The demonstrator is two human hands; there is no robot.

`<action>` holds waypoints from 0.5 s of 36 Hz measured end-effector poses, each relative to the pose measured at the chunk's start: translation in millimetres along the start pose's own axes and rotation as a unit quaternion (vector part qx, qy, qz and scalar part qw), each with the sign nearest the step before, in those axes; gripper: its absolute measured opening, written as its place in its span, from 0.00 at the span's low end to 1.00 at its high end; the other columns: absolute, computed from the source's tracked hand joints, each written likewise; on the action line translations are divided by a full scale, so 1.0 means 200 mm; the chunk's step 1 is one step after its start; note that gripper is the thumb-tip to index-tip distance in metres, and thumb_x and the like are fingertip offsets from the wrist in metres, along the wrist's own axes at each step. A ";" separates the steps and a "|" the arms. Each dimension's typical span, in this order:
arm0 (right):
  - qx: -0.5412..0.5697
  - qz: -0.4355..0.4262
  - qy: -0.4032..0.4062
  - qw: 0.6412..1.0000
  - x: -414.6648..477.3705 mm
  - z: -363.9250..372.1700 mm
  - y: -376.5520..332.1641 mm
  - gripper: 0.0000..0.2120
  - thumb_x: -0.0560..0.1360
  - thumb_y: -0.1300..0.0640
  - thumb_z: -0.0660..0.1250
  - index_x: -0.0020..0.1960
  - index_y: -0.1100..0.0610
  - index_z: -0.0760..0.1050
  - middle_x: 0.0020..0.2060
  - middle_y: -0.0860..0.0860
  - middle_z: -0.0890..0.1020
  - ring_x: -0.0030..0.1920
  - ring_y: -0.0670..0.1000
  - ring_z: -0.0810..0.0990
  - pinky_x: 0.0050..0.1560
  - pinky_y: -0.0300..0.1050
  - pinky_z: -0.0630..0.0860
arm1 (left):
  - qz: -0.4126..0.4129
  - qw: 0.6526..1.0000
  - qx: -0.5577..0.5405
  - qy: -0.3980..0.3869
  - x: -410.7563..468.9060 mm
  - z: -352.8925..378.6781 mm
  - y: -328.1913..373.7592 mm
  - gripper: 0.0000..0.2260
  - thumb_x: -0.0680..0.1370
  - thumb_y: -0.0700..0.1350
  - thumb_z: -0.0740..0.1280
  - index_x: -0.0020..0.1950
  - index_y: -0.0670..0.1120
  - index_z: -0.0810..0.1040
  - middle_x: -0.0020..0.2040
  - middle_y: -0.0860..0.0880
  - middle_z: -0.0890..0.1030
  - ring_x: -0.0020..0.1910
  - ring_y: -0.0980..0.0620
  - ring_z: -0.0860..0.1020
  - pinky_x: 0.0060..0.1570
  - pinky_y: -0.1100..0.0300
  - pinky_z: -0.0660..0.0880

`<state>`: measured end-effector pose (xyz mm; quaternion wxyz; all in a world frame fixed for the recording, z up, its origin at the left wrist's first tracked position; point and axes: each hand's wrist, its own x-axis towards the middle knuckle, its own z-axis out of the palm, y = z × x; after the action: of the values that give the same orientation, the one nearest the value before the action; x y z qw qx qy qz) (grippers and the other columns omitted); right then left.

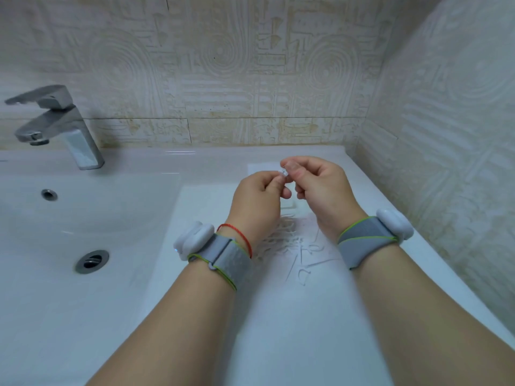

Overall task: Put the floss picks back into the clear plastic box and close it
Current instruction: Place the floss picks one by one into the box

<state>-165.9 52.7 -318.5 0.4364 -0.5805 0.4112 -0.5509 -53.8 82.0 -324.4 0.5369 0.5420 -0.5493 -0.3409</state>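
Together, left hand [259,199], right hand [323,188], pinching small translucent piece [284,172]

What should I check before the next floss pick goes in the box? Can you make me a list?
1. Left-hand grip and right-hand grip both pinch the small white piece: ok.
2. That piece is a floss pick: cannot tell, it is too small to make out.
3. Floss picks all off the counter: not ok, a pile lies between the wrists.
4. Clear plastic box open and ready: cannot tell, no box shows plainly past the hands.
5. Pile away from the sink basin: ok, it lies on the flat part to the right.
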 end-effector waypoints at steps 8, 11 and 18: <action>-0.032 0.003 0.076 0.997 0.02 0.02 0.04 0.06 0.77 0.55 0.66 0.42 0.51 0.78 0.32 0.43 0.78 0.28 0.40 0.74 0.37 0.41 0.72 | 0.110 0.968 0.218 0.063 -0.02 -0.01 -0.03 0.09 0.77 0.45 0.66 0.55 0.48 0.81 0.46 0.49 0.83 0.47 0.50 0.79 0.51 0.58 0.74; -0.040 0.000 0.076 0.996 0.02 0.03 0.04 0.06 0.77 0.56 0.66 0.41 0.53 0.77 0.31 0.46 0.80 0.27 0.42 0.75 0.36 0.41 0.72 | 0.131 0.954 0.261 0.068 -0.02 -0.02 -0.03 0.09 0.79 0.44 0.62 0.52 0.47 0.82 0.45 0.46 0.83 0.48 0.45 0.78 0.49 0.51 0.74; -0.025 0.004 0.035 0.999 0.02 0.00 0.04 0.02 0.74 0.61 0.69 0.44 0.56 0.80 0.31 0.50 0.83 0.32 0.45 0.80 0.33 0.37 0.75 | 0.125 0.942 0.305 0.062 -0.01 -0.03 -0.04 0.11 0.80 0.43 0.59 0.56 0.46 0.80 0.51 0.44 0.80 0.52 0.43 0.77 0.52 0.48 0.73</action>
<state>-165.5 46.6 -324.6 0.4093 -0.5698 0.4423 -0.5587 -47.0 83.4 -331.2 0.4175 0.6267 -0.6558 -0.0531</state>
